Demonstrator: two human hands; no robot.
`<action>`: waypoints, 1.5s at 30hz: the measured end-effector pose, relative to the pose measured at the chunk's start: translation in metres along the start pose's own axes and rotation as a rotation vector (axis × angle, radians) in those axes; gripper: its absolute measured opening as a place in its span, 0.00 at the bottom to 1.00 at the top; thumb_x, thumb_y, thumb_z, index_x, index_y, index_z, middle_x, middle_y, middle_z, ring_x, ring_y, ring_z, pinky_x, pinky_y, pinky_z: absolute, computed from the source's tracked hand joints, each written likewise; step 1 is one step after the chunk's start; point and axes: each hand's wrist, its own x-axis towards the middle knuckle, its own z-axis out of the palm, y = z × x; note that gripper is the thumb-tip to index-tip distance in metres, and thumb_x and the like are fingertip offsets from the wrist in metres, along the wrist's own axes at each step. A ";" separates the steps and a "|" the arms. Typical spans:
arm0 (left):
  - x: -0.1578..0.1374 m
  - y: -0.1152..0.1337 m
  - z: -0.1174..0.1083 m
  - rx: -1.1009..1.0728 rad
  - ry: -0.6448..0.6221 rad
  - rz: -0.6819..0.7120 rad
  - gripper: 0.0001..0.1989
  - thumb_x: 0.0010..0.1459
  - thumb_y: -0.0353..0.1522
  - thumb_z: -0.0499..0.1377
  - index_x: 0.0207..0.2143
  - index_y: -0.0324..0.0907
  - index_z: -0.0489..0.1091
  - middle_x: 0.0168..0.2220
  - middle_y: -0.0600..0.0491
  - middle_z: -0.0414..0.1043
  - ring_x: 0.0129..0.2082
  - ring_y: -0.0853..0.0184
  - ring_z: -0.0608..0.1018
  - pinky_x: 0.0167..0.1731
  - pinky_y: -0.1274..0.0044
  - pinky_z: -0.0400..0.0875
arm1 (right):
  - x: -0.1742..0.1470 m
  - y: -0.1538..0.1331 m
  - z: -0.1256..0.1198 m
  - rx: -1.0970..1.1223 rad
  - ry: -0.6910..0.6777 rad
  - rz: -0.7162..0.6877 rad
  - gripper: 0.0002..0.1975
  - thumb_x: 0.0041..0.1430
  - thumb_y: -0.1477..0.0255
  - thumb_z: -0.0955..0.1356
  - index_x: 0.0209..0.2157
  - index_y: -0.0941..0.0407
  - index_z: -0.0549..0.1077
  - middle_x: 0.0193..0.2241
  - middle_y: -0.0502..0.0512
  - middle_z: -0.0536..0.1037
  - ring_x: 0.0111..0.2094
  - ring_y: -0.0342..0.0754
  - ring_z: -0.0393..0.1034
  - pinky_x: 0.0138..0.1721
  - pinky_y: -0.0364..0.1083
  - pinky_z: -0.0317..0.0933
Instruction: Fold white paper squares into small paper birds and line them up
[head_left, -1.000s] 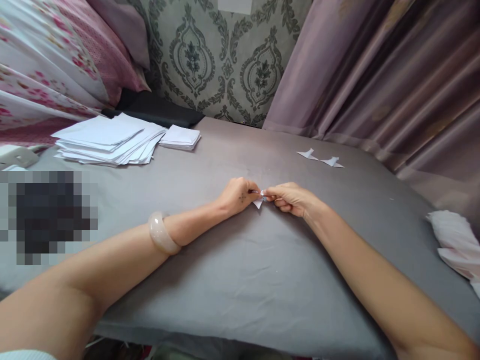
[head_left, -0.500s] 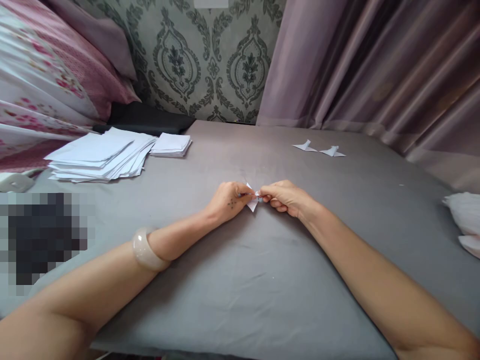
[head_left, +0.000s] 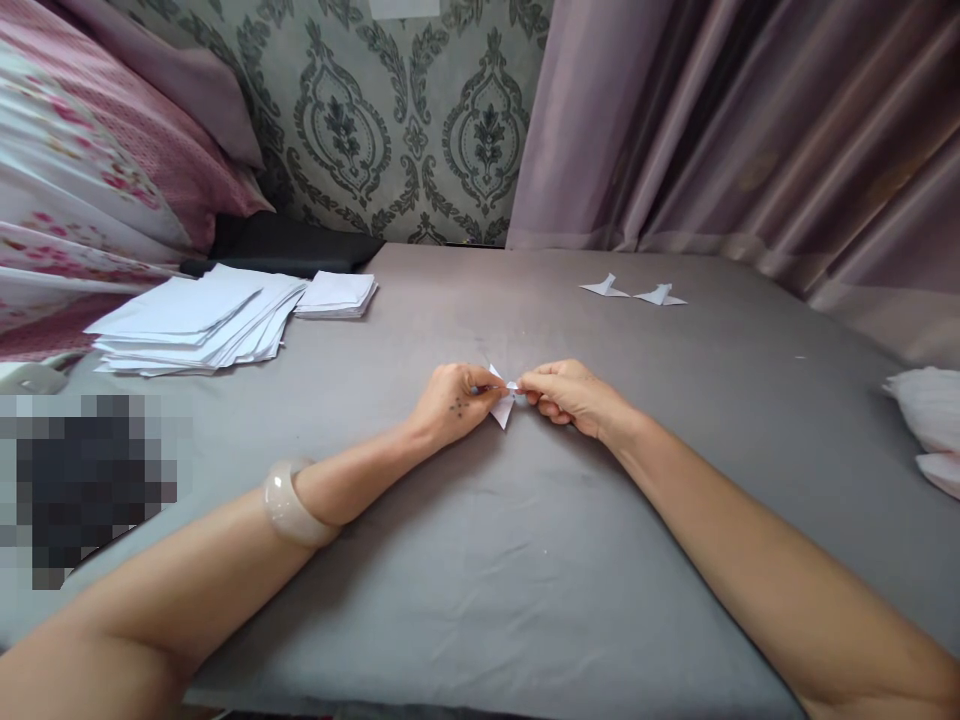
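Between my two hands, just above the grey cloth, is a small folded white paper (head_left: 502,411) with pointed ends sticking out above and below. My left hand (head_left: 459,402), with a pale bangle (head_left: 289,503) on its forearm, pinches the paper from the left between thumb and fingers. From the right, my right hand (head_left: 568,393) grips its other end, thumb on top and fingers curled under. The fingertips cover the middle of the folds. Two folded paper pieces with upright points, one on the left (head_left: 604,286) and one on the right (head_left: 661,295), stand farther back.
At the back left lie a large stack of white paper sheets (head_left: 180,318) and a smaller stack of paper squares (head_left: 336,293). Behind them is a black item (head_left: 292,243). Purple curtains (head_left: 600,130) hang at the right, and a white bundle (head_left: 926,410) rests at the right edge.
The view has shifted slightly. Both hands keep their pinch on the folded paper, and a little more of its lower point shows.
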 end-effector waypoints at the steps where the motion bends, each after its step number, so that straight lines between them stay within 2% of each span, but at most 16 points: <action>1: 0.000 0.000 0.000 -0.004 0.003 -0.003 0.10 0.55 0.29 0.56 0.31 0.40 0.79 0.29 0.53 0.78 0.28 0.70 0.75 0.28 0.81 0.64 | -0.001 0.001 0.000 -0.011 0.021 -0.035 0.06 0.47 0.73 0.68 0.21 0.57 0.66 0.17 0.46 0.63 0.14 0.34 0.49 0.13 0.38 0.40; 2: 0.000 0.000 0.000 -0.007 0.005 -0.004 0.10 0.55 0.29 0.56 0.31 0.40 0.79 0.29 0.53 0.78 0.28 0.70 0.76 0.29 0.82 0.64 | -0.001 0.002 -0.001 -0.034 0.038 -0.088 0.04 0.48 0.72 0.69 0.25 0.57 0.69 0.19 0.46 0.65 0.15 0.35 0.50 0.14 0.39 0.42; 3: 0.000 0.000 0.000 -0.007 0.007 -0.003 0.10 0.55 0.29 0.56 0.31 0.39 0.79 0.29 0.53 0.78 0.28 0.70 0.76 0.29 0.82 0.64 | -0.002 0.003 -0.001 -0.070 0.044 -0.160 0.06 0.48 0.71 0.70 0.30 0.57 0.71 0.21 0.47 0.67 0.16 0.35 0.52 0.15 0.39 0.44; 6: 0.000 -0.001 0.000 -0.002 0.007 0.002 0.11 0.55 0.29 0.56 0.30 0.39 0.79 0.28 0.53 0.78 0.27 0.70 0.76 0.28 0.82 0.64 | -0.002 0.005 -0.003 -0.241 -0.014 -0.397 0.17 0.48 0.66 0.71 0.42 0.54 0.74 0.30 0.48 0.70 0.20 0.36 0.56 0.20 0.39 0.52; 10: -0.001 -0.001 -0.002 0.002 -0.001 0.001 0.11 0.55 0.29 0.55 0.30 0.38 0.79 0.27 0.52 0.78 0.28 0.70 0.76 0.28 0.82 0.64 | -0.001 0.008 -0.003 -0.406 -0.037 -0.491 0.14 0.51 0.65 0.69 0.38 0.56 0.76 0.30 0.50 0.71 0.22 0.37 0.60 0.26 0.42 0.56; 15: -0.001 0.001 -0.002 0.019 0.005 0.011 0.11 0.56 0.30 0.56 0.30 0.38 0.79 0.28 0.52 0.77 0.27 0.71 0.75 0.28 0.82 0.65 | 0.003 0.010 -0.003 -0.437 0.031 -0.565 0.08 0.54 0.66 0.68 0.32 0.55 0.76 0.33 0.52 0.73 0.25 0.40 0.63 0.31 0.44 0.59; 20: -0.001 0.002 -0.002 0.057 0.020 -0.024 0.11 0.57 0.31 0.56 0.31 0.39 0.78 0.25 0.54 0.75 0.25 0.72 0.72 0.27 0.81 0.63 | 0.009 0.013 -0.004 -0.463 0.040 -0.683 0.06 0.56 0.69 0.67 0.30 0.55 0.75 0.33 0.51 0.72 0.27 0.40 0.63 0.34 0.44 0.59; 22: -0.001 0.001 -0.002 0.069 0.020 -0.037 0.09 0.56 0.33 0.57 0.33 0.39 0.77 0.26 0.54 0.74 0.24 0.72 0.71 0.27 0.81 0.63 | 0.009 0.014 -0.005 -0.462 0.044 -0.684 0.06 0.56 0.70 0.67 0.33 0.55 0.75 0.35 0.51 0.72 0.28 0.40 0.63 0.34 0.43 0.59; 26: -0.001 -0.001 -0.003 0.130 0.001 -0.042 0.07 0.52 0.33 0.60 0.34 0.39 0.74 0.28 0.53 0.73 0.26 0.71 0.70 0.27 0.80 0.63 | 0.006 0.016 -0.007 -0.497 0.077 -0.601 0.10 0.54 0.72 0.67 0.40 0.54 0.71 0.38 0.50 0.73 0.27 0.40 0.64 0.32 0.43 0.58; 31: -0.001 -0.002 -0.003 0.180 -0.005 -0.052 0.05 0.52 0.32 0.59 0.29 0.39 0.73 0.27 0.53 0.72 0.25 0.71 0.69 0.27 0.80 0.62 | 0.003 0.017 -0.005 -0.545 0.110 -0.651 0.06 0.54 0.73 0.66 0.37 0.53 0.69 0.36 0.49 0.72 0.27 0.40 0.63 0.31 0.42 0.56; 36: -0.002 0.001 -0.003 0.166 -0.034 -0.105 0.08 0.53 0.33 0.57 0.27 0.39 0.73 0.23 0.54 0.70 0.22 0.71 0.67 0.25 0.80 0.59 | 0.007 0.022 -0.001 -0.545 0.175 -0.741 0.03 0.56 0.72 0.66 0.34 0.53 0.69 0.34 0.49 0.72 0.29 0.41 0.65 0.33 0.43 0.57; 40: 0.001 -0.001 -0.006 0.226 0.065 -0.235 0.11 0.53 0.36 0.57 0.26 0.39 0.74 0.21 0.54 0.69 0.22 0.71 0.66 0.24 0.79 0.57 | 0.013 0.023 -0.001 -0.478 0.303 -0.691 0.13 0.55 0.74 0.66 0.44 0.54 0.68 0.35 0.50 0.73 0.27 0.41 0.65 0.35 0.43 0.59; 45: 0.027 -0.023 -0.017 0.321 0.200 -0.375 0.13 0.52 0.39 0.56 0.25 0.39 0.74 0.20 0.53 0.69 0.23 0.69 0.68 0.25 0.78 0.57 | 0.021 0.020 0.000 -0.338 0.406 -0.525 0.13 0.55 0.74 0.64 0.43 0.57 0.68 0.34 0.51 0.74 0.21 0.39 0.63 0.32 0.43 0.60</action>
